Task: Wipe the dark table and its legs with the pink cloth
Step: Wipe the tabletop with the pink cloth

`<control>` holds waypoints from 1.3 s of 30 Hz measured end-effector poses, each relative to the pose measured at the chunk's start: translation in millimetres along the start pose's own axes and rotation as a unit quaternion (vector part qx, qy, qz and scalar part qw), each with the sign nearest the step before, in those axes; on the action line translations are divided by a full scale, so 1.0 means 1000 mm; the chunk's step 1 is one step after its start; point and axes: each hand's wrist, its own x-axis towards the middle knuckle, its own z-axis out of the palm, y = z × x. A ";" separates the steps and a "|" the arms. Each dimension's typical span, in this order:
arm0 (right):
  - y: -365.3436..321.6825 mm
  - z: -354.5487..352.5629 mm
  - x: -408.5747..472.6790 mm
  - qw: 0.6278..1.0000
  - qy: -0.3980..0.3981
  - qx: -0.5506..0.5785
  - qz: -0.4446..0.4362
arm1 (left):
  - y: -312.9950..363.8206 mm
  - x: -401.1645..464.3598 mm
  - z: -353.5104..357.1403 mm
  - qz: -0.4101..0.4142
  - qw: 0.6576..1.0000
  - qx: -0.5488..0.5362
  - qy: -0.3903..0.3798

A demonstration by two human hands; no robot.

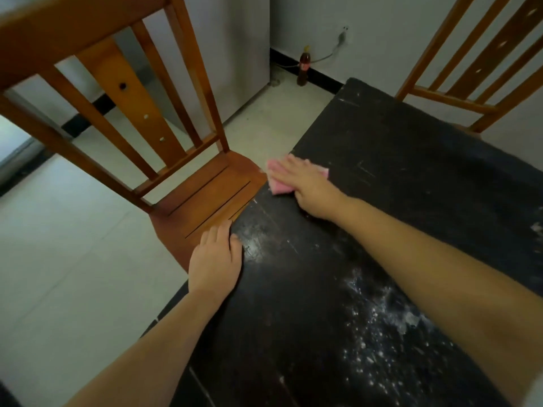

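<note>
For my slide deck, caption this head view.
Right hand presses pink cloth onto dusty dark table; left hand braces its edge.

Dark table (411,177) — pink cloth (277,186), white specks (382,318)

Pink cloth (279,183) lies flat at the scuffed, white-speckled dark table's (396,201) edge.

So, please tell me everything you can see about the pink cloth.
The pink cloth is a small, soft-looking piece of fabric, plain pink, lying flat or folded on the dark table near its left edge, close to the wooden chair seat. The right hand presses on it with the palm down and fingers spread, and hides most of it; only strips show past the fingers and at the thumb side. Its full shape cannot be told.
</note>
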 end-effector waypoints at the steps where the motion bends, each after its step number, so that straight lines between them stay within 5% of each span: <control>1: -0.019 0.012 -0.016 0.999 -0.028 0.006 -0.044 | 0.000 -0.001 -0.001 0.000 1.000 -0.006 -0.003; 6: -0.052 0.036 -0.119 0.967 -0.154 0.087 -0.184 | 0.001 -0.005 -0.006 -0.015 0.998 -0.064 -0.003; 9: -0.054 0.018 -0.156 0.954 -0.202 0.169 -0.146 | 0.000 -0.006 -0.006 -0.011 0.998 -0.066 -0.002; 13: -0.002 -0.052 -0.106 0.987 0.035 0.155 0.016 | -0.001 -0.005 0.000 0.064 0.998 0.023 -0.009; 17: 0.067 -0.068 -0.058 0.984 0.042 0.028 0.173 | 0.003 -0.005 0.000 0.133 0.988 0.068 -0.023; 24: -0.024 0.034 -0.186 0.987 -0.083 0.110 -0.079 | 0.052 0.025 0.024 0.203 0.979 0.000 -0.024; 28: -0.042 0.013 -0.230 0.956 -0.180 0.214 -0.084 | 0.096 0.031 0.049 0.209 0.977 -0.020 -0.040; 33: 0.063 -0.088 -0.156 0.983 0.051 0.128 0.120 | 0.103 0.026 0.065 0.218 0.967 0.128 -0.021; 36: 0.126 -0.085 -0.122 0.972 0.076 0.057 0.215 | 0.105 0.026 0.066 0.218 0.966 0.139 -0.012; 39: 0.105 -0.039 -0.143 0.986 0.092 0.027 0.133 | 0.103 0.027 0.068 0.227 0.964 0.136 -0.009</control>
